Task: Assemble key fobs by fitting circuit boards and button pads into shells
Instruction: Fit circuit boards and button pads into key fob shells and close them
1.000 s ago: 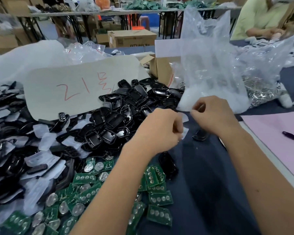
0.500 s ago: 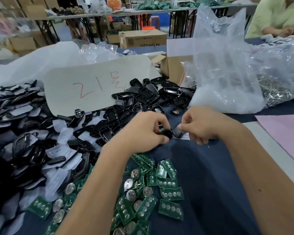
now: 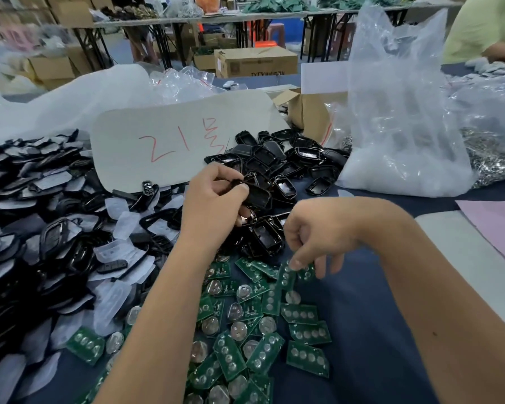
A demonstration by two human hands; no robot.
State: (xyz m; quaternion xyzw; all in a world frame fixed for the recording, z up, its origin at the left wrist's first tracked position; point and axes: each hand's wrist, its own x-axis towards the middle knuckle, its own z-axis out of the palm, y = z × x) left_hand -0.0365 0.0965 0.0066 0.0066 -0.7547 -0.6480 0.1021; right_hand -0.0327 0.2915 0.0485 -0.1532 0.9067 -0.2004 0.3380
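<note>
My left hand (image 3: 213, 205) grips a black key fob shell (image 3: 258, 195) at the near edge of a heap of black shells (image 3: 286, 164). My right hand (image 3: 315, 231) reaches down and pinches a green circuit board (image 3: 287, 277) at the top of a spread of green circuit boards (image 3: 254, 339) on the dark blue table cover. Black shell parts mixed with translucent button pads (image 3: 41, 228) are piled to the left.
A white card with red writing (image 3: 172, 141) leans behind the shells. A large clear plastic bag (image 3: 405, 126) and a bag of metal parts (image 3: 496, 158) stand at right, with a pink sheet (image 3: 496, 225) beside them. Another person (image 3: 484, 30) sits at far right.
The view has shifted left. My hands, which were together over one shell, have parted: the left stays at the shell heap, the right has dropped onto the circuit boards and pinched one.
</note>
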